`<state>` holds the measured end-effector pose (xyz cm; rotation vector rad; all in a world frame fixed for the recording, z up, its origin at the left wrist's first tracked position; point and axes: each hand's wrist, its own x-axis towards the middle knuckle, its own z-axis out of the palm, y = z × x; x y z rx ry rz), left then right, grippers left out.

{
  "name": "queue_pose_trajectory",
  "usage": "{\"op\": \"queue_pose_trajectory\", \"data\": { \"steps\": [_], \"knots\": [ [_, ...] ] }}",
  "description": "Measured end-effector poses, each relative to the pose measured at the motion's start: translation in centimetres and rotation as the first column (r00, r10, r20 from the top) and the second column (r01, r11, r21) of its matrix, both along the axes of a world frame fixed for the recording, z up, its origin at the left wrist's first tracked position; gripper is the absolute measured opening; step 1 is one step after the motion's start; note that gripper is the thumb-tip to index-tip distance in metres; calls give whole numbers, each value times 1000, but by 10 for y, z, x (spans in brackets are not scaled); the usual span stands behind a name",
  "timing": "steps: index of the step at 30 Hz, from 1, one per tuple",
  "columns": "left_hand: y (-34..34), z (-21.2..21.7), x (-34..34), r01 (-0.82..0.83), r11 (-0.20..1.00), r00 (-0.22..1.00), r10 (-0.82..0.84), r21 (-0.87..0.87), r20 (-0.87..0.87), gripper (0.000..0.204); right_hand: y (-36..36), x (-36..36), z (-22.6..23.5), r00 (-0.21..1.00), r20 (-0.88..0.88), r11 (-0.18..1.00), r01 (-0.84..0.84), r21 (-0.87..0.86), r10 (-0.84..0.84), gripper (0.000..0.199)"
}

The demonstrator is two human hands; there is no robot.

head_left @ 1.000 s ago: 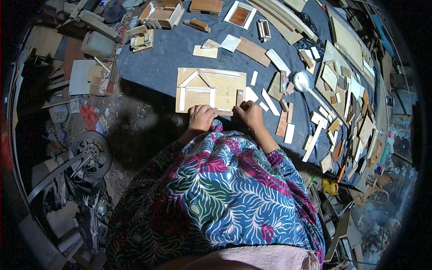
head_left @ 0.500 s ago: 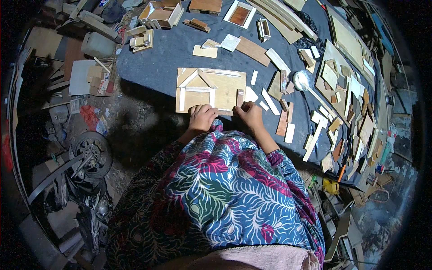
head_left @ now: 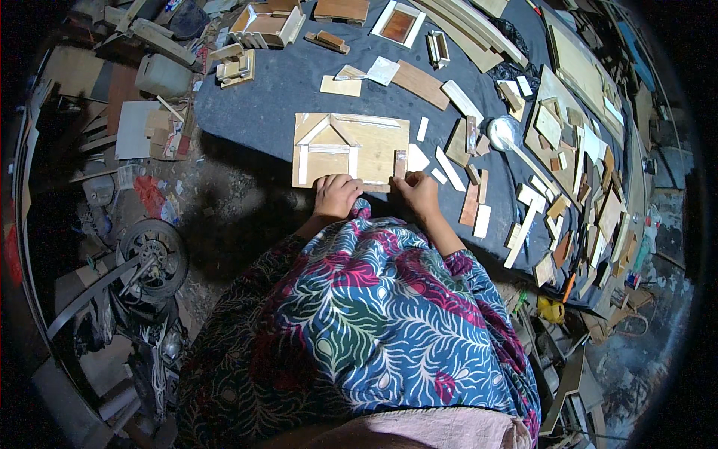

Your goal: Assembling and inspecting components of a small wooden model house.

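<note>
Forearms (head_left: pixel 446 235) angled inward, left hand (head_left: pixel 336 197) on board (head_left: pixel 378 150), right hand (head_left: pixel 420 197) pinching block (head_left: pixel 400 162)

you have two hands (head_left: pixel 338 196), one plywood board (head_left: pixel 378 150) bearing two slanted strips (head_left: pixel 345 131) and two uprights (head_left: pixel 303 163), one white-framed brown panel (head_left: pixel 395 25), one silvery dish (head_left: pixel 503 133) and one wheel (head_left: pixel 153 256).

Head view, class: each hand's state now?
Left hand: fingers on lower edge of plywood board; grip unclear.
Right hand: fingertips at small wooden block; grip unclear.
</note>
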<state>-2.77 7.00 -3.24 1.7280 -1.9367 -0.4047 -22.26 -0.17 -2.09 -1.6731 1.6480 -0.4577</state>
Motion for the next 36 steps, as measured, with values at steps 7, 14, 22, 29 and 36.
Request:
{"op": "queue_pose_trajectory", "data": {
  "steps": [7, 14, 22, 29, 36],
  "knots": [
    [-1, 6, 0, -15, 999, 1000, 15, -29, -4, 19, 3, -19, -11, 979, 114, 984, 174, -29, -169, 21],
    [-2, 3, -1, 16, 1000, 1000, -16, -9, 3, 18, 12, -9, 16, 943, 15, 900, -312, -305, 332, 21],
    [1, 6, -3, -42, 999, 999, 42, -28, 0, 18, 12, -5, 8, 895, -103, 837, -442, -323, 434, 17],
    [2, 4, -3, -38, 999, 999, 38, -16, -9, 17, 12, -6, 4, 897, -101, 835, -438, -335, 430, 17],
    [2, 4, -4, -49, 998, 999, 49, -28, -3, 18, 13, -7, 4, 896, -87, 837, -439, -327, 436, 18]
  ]
}}
